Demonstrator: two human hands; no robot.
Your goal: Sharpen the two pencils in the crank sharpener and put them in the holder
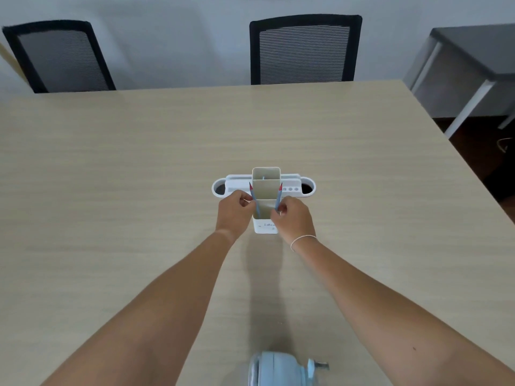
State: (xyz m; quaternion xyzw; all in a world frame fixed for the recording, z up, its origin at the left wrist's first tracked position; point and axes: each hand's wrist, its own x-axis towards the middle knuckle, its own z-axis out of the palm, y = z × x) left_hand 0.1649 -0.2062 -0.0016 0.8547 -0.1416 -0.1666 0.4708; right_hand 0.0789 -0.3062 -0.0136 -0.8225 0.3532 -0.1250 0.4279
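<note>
A white desk holder (pixel 289 181) with two tall square compartments stands in the middle of the table. Two grey-blue pencils with red tips up lean in its front compartment. My left hand (pixel 235 211) pinches the left pencil (pixel 254 196). My right hand (pixel 292 217) pinches the right pencil (pixel 278 198). Both pencils have their lower ends inside the compartment. The pale blue crank sharpener (pixel 278 369) sits at the near table edge, between my forearms, its crank handle pointing right.
The light wood table (pixel 111 176) stretches wide on both sides of the holder. Two black mesh chairs (pixel 305 48) stand behind the far edge. A grey side table (pixel 473 65) stands at the right, beyond the table's right edge.
</note>
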